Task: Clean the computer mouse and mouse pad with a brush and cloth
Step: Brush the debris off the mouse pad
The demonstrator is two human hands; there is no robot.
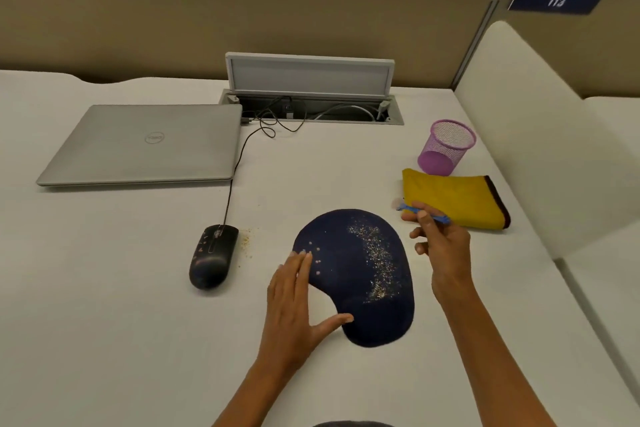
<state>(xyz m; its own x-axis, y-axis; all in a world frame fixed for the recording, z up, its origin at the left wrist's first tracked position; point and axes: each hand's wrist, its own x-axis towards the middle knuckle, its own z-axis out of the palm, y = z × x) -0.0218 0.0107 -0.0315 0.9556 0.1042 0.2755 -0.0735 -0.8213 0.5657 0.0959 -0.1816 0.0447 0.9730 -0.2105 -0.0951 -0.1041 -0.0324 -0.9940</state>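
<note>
A dark blue mouse pad point(349, 263) lies on the desk, with a band of pale crumbs down its right half and a few specks near its left edge. My left hand point(294, 298) lies flat with straight fingers on the pad's left edge, thumb touching its lower lobe. My right hand point(440, 243) hovers just right of the pad and pinches a small blue brush point(408, 209). A black wired mouse point(213, 255) sits to the left, with crumbs on the desk beside it. A folded yellow cloth point(460, 198) lies at the right.
A closed silver laptop point(145, 146) sits at the back left. The mouse cable runs to an open cable tray point(311, 107) at the back. A purple mesh cup point(446, 146) lies tipped behind the cloth. A cream divider point(540, 135) bounds the desk's right side.
</note>
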